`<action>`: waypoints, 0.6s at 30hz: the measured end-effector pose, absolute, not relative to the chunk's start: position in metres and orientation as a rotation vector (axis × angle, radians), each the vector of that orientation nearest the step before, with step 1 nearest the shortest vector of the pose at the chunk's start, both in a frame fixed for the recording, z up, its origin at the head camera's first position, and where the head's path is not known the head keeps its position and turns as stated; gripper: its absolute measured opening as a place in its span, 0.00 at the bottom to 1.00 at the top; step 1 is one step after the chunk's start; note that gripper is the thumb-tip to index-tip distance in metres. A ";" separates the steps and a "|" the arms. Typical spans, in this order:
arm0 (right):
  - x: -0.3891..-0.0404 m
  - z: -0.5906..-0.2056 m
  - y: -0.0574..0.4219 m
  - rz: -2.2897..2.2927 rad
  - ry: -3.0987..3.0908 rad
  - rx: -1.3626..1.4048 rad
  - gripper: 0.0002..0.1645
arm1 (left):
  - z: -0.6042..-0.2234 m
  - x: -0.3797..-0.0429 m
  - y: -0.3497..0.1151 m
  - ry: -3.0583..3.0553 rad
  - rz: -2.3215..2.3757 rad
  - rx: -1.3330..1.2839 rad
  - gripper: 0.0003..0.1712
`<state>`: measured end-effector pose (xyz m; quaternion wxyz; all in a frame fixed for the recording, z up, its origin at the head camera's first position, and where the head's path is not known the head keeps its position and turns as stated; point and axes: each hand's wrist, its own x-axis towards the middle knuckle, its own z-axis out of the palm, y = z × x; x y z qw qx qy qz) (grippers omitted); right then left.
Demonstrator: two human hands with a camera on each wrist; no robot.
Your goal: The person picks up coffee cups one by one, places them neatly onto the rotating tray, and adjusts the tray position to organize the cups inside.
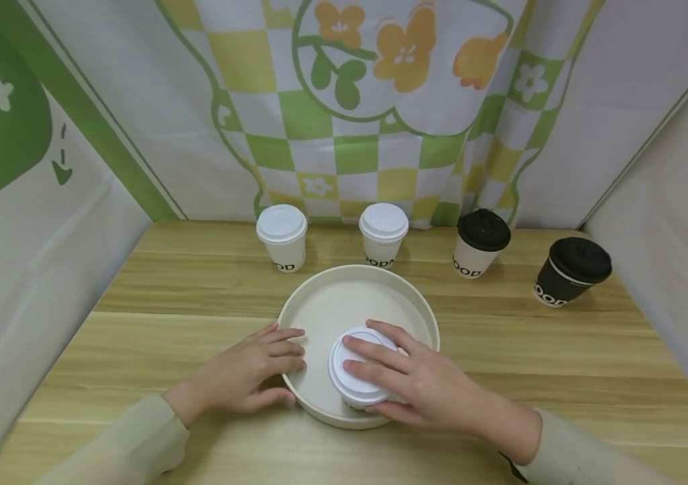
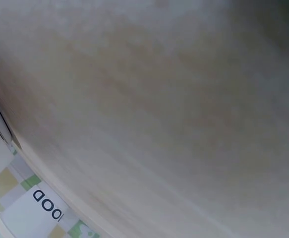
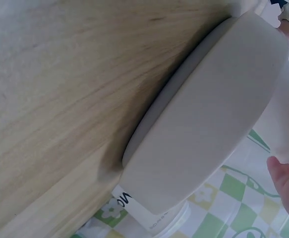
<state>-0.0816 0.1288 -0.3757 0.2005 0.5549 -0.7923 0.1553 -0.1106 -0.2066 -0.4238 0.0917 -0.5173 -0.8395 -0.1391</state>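
A round cream tray [image 1: 353, 293] sits on the wooden table. Inside it, near the front right, stands a white-lidded paper cup [image 1: 356, 367]. My right hand [image 1: 425, 380] grips this cup from the right, fingers across the lid and thumb low on the near side. At the tray's left rim is my left hand [image 1: 259, 370], its fingers hooked over the edge and its thumb outside. The right wrist view shows the tray's outer wall [image 3: 208, 109], the gripped cup [image 3: 288, 114] and a fingertip [image 3: 283, 186]. A blurred pale surface fills most of the left wrist view.
Behind the tray stand two white-lidded cups, a left one [image 1: 283, 236] and a middle one [image 1: 383, 232]. Farther right are a white cup with a black lid [image 1: 480, 242] and a black cup [image 1: 571, 269]. A checkered curtain [image 1: 356, 148] hangs along the table's back edge.
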 end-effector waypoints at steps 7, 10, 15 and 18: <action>-0.083 -0.368 0.134 0.465 -2.204 1.501 0.41 | -0.421 -0.107 -0.207 -2.505 -0.386 -1.533 0.29; -0.090 -0.358 0.143 0.529 -2.182 1.434 0.40 | -0.418 -0.103 -0.205 -2.493 -0.334 -1.542 0.32; -0.105 -0.343 0.162 0.597 -2.128 1.264 0.38 | -0.414 -0.092 -0.198 -2.414 -0.259 -1.547 0.35; -0.113 -0.336 0.176 0.592 -2.119 1.174 0.37 | -0.412 -0.086 -0.194 -2.392 -0.255 -1.519 0.35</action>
